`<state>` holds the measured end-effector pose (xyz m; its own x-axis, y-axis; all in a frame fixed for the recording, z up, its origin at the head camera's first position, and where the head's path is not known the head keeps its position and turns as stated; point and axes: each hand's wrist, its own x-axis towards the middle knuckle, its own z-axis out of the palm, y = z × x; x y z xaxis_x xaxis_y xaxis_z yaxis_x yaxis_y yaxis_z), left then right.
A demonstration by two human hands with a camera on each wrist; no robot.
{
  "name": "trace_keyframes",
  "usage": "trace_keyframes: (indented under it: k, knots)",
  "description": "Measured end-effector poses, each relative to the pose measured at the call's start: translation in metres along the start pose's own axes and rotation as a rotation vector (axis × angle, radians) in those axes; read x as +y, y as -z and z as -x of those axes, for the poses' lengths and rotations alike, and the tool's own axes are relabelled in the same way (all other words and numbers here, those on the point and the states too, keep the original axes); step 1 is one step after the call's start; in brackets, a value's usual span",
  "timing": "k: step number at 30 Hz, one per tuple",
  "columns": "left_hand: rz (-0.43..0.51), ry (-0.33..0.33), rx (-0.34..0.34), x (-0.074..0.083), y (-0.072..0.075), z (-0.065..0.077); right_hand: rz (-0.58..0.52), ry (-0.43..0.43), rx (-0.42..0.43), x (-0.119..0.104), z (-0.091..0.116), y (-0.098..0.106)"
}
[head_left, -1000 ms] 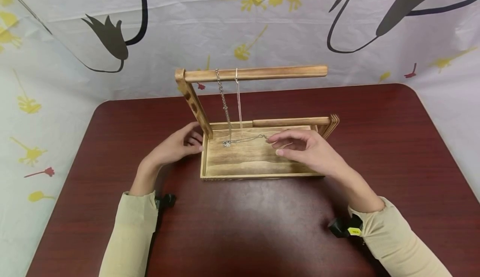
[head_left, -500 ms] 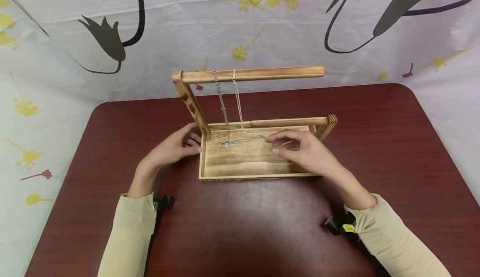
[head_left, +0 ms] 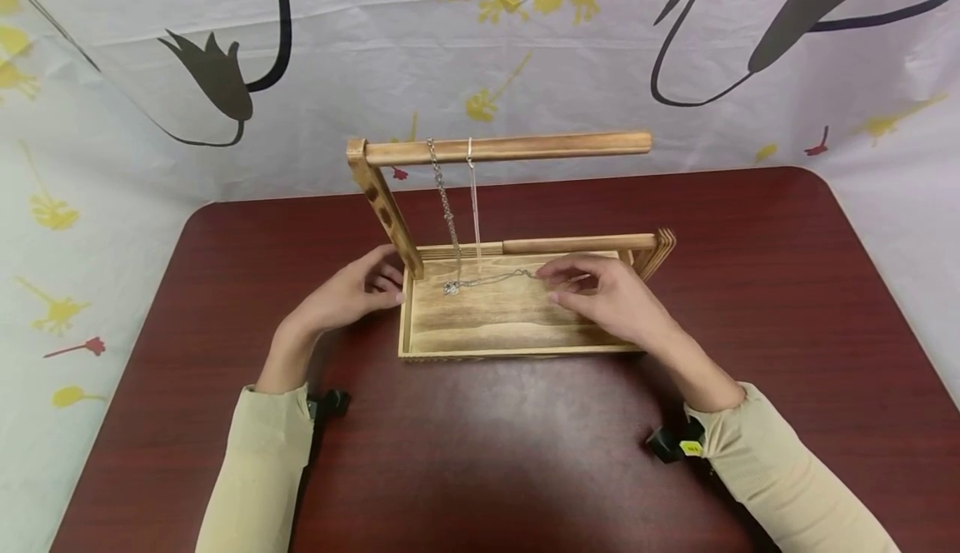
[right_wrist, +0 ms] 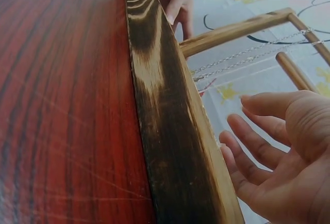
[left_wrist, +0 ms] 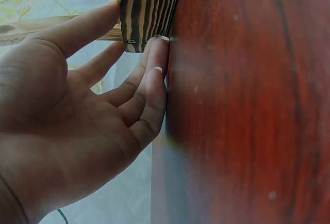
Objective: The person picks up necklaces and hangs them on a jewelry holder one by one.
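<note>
A wooden jewellery stand [head_left: 386, 216] has a shallow tray [head_left: 480, 324] as its base. My left hand [head_left: 345, 291] touches the tray's left end, its thumb against the rim and its fingers low by the table, as the left wrist view shows. Over the tray's right part is my right hand [head_left: 611, 295], fingers loosely bent, thumb and index finger apart. Its index fingertip lies right at the end of a thin silver chain [head_left: 495, 278] stretched along the tray floor. At that chain's left end sits a small silver cluster [head_left: 451, 288].
From the upper bar [head_left: 555, 145] hang a thicker silver chain [head_left: 446, 203] and a finer silver chain [head_left: 475, 203]. A lower bar [head_left: 581, 244] runs behind the tray. The stand is on a dark red table [head_left: 510, 445], with a patterned cloth [head_left: 337, 53] behind.
My right thumb and fingers have drawn slightly closer together beside the chain's end. The finer hanging chain swings a little. My left hand keeps its place on the tray.
</note>
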<state>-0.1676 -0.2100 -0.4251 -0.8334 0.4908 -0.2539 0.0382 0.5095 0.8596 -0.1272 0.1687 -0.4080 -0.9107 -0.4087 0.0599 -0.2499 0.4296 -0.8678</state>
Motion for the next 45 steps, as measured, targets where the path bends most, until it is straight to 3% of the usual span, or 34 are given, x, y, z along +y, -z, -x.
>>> trace_keyframes:
  k: [25, 45]
  knots:
    - [-0.019, 0.007, -0.008, 0.004, 0.002, -0.001, 0.058, -0.067, 0.056, 0.011, -0.013, -0.005]
    - [0.003, 0.010, -0.005, 0.001, 0.001, 0.001, 0.134, -0.059, 0.115, 0.018, -0.025, -0.015]
